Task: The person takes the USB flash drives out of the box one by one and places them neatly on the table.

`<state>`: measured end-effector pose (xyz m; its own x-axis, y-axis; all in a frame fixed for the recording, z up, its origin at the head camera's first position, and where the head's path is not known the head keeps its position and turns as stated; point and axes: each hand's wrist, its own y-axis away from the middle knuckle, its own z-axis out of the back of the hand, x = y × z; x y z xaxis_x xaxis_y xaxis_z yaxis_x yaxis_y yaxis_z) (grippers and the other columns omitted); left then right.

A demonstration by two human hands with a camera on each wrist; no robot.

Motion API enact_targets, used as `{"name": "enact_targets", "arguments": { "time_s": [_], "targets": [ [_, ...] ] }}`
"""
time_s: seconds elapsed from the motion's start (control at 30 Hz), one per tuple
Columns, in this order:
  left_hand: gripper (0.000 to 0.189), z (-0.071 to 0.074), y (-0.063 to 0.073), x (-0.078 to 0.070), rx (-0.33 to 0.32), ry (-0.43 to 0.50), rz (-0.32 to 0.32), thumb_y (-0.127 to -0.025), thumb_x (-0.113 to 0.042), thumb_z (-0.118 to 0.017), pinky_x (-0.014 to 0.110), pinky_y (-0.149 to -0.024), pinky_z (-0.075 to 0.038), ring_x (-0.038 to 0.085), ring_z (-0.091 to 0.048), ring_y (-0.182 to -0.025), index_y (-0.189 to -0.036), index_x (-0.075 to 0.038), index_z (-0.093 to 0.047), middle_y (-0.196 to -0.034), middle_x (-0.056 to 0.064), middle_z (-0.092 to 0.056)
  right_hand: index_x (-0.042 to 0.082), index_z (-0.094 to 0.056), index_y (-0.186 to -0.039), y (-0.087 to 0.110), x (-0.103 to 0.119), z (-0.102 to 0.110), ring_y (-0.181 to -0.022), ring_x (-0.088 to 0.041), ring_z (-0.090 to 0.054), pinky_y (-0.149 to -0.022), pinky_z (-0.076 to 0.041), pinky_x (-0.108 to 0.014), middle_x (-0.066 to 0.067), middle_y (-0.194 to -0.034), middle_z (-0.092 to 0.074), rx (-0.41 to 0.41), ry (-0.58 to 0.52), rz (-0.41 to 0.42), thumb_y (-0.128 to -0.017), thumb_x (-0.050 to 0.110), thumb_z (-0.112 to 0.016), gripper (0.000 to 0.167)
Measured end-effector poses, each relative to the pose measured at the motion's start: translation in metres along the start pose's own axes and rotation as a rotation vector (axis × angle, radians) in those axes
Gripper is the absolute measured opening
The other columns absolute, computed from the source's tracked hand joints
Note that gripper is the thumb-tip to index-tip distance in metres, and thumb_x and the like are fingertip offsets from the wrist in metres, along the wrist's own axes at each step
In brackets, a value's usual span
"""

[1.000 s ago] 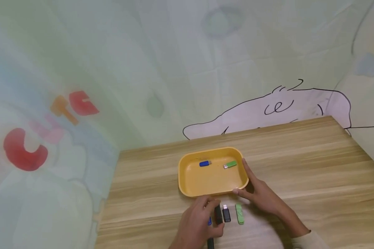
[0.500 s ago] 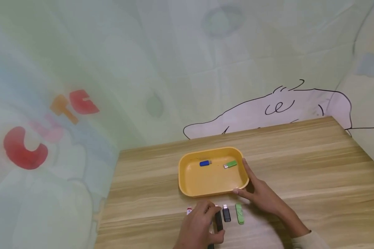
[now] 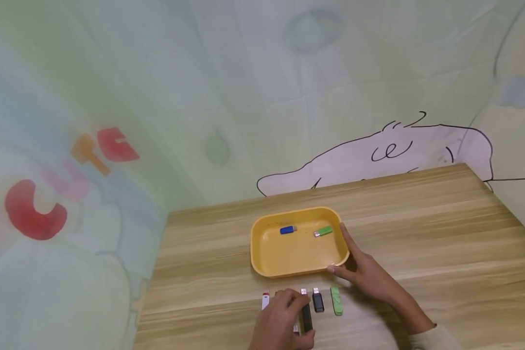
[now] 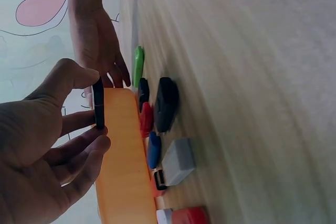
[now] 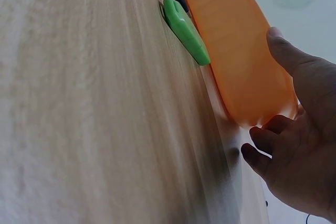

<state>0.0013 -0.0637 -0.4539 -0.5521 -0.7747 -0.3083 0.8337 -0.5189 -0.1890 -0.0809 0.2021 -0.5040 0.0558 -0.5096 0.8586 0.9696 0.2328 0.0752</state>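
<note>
My left hand pinches a long black USB stick between thumb and fingers, in front of the yellow tray. In the left wrist view this black USB stick is held edge-on, off the table. My right hand grips the tray's near right corner, thumb on the front side and a finger along the right side. Inside the tray lie a blue USB stick and a green USB stick. A shorter black USB stick and a green one lie before the tray.
A white USB stick with a red end lies left of my left hand. The left wrist view also shows a red piece, a blue piece and a grey one on the wooden table. A printed cloth hangs behind.
My left hand has shifted slightly towards me with the black USB stick, whose metal plug now shows. The white USB stick has come out from behind it. My right hand and the tray stay put.
</note>
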Motion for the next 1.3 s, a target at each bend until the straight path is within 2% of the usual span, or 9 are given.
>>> {"name": "enact_targets", "arguments": {
  "time_s": [0.1,0.33,0.43,0.53,0.67,0.77,0.93,1.17,1.3],
  "targets": [
    [0.051,-0.0041,0.0013,0.0005,-0.004,-0.011,-0.003,-0.072,-0.041,-0.095,0.013,-0.074,-0.050,0.003,-0.061,-0.098,-0.114,-0.017,-0.077,-0.110,-0.009,-0.065,0.036,0.003,-0.171,-0.0005,-0.0001,0.0003,-0.152,-0.049,-0.038,-0.121,-0.030,-0.069,-0.027,-0.171,-0.027,0.000,0.002,-0.005,-0.095,0.055,-0.075,0.111],
    [0.050,-0.0045,0.0019,-0.0010,0.129,0.041,0.069,-0.078,-0.046,-0.091,0.015,-0.074,-0.048,0.001,-0.054,-0.095,-0.117,-0.017,-0.078,-0.110,-0.009,-0.063,0.036,0.003,-0.171,0.0008,0.0002,0.0001,-0.153,-0.050,-0.036,-0.121,-0.028,-0.070,-0.027,-0.171,-0.025,0.007,-0.009,-0.003,-0.094,0.055,-0.075,0.111],
    [0.050,-0.0042,0.0019,-0.0013,0.167,0.059,0.088,-0.079,-0.045,-0.091,0.016,-0.074,-0.048,0.001,-0.054,-0.095,-0.118,-0.017,-0.078,-0.110,-0.009,-0.063,0.035,0.003,-0.171,0.0012,0.0001,-0.0006,-0.153,-0.050,-0.036,-0.121,-0.029,-0.070,-0.027,-0.171,-0.026,0.005,-0.011,0.001,-0.094,0.055,-0.075,0.111],
    [0.050,-0.0040,0.0018,-0.0012,0.225,0.091,0.120,-0.082,-0.045,-0.090,0.019,-0.078,-0.051,0.001,-0.054,-0.098,-0.122,-0.018,-0.077,-0.114,-0.008,-0.063,0.035,0.003,-0.171,0.0014,0.0002,-0.0010,-0.153,-0.049,-0.036,-0.121,-0.029,-0.070,-0.027,-0.171,-0.026,0.005,-0.007,0.001,-0.094,0.056,-0.075,0.111],
    [0.049,-0.0041,0.0022,-0.0012,0.271,0.103,0.137,-0.083,-0.041,-0.089,0.021,-0.082,-0.052,0.003,-0.055,-0.102,-0.124,-0.019,-0.078,-0.117,-0.008,-0.064,0.035,0.003,-0.171,0.0012,0.0003,-0.0007,-0.151,-0.050,-0.038,-0.121,-0.030,-0.070,-0.028,-0.170,-0.028,0.004,-0.001,0.005,-0.094,0.056,-0.075,0.111],
    [0.048,-0.0044,0.0021,-0.0011,0.278,0.071,0.109,-0.082,-0.041,-0.090,0.020,-0.080,-0.051,0.003,-0.056,-0.101,-0.123,-0.019,-0.078,-0.116,-0.007,-0.064,0.034,0.003,-0.171,0.0011,0.0002,0.0003,-0.151,-0.051,-0.039,-0.121,-0.030,-0.070,-0.029,-0.169,-0.029,0.001,0.004,0.001,-0.095,0.055,-0.075,0.111],
    [0.047,-0.0068,0.0032,-0.0001,0.289,-0.010,0.039,-0.083,-0.051,-0.089,0.018,-0.075,-0.046,0.002,-0.054,-0.095,-0.120,-0.024,-0.078,-0.114,-0.008,-0.065,0.035,0.003,-0.171,0.0009,-0.0007,0.0003,-0.153,-0.050,-0.036,-0.122,-0.028,-0.069,-0.028,-0.170,-0.027,0.001,0.001,-0.005,-0.094,0.056,-0.075,0.111],
    [0.048,-0.0077,0.0042,-0.0005,0.371,0.014,0.054,-0.086,-0.055,-0.085,0.020,-0.078,-0.046,0.002,-0.053,-0.096,-0.121,-0.023,-0.079,-0.112,-0.009,-0.065,0.036,0.003,-0.171,0.0007,-0.0017,-0.0008,-0.152,-0.050,-0.037,-0.121,-0.029,-0.069,-0.028,-0.170,-0.028,-0.003,0.004,0.003,-0.094,0.055,-0.076,0.111],
    [0.050,-0.0093,0.0051,0.0005,0.369,-0.024,0.028,-0.085,-0.058,-0.085,0.019,-0.076,-0.044,0.003,-0.053,-0.094,-0.120,-0.022,-0.079,-0.110,-0.008,-0.065,0.035,0.002,-0.171,0.0005,-0.0013,-0.0005,-0.151,-0.050,-0.038,-0.121,-0.030,-0.069,-0.028,-0.170,-0.029,-0.006,0.009,0.002,-0.094,0.055,-0.076,0.111]
  ]
}}
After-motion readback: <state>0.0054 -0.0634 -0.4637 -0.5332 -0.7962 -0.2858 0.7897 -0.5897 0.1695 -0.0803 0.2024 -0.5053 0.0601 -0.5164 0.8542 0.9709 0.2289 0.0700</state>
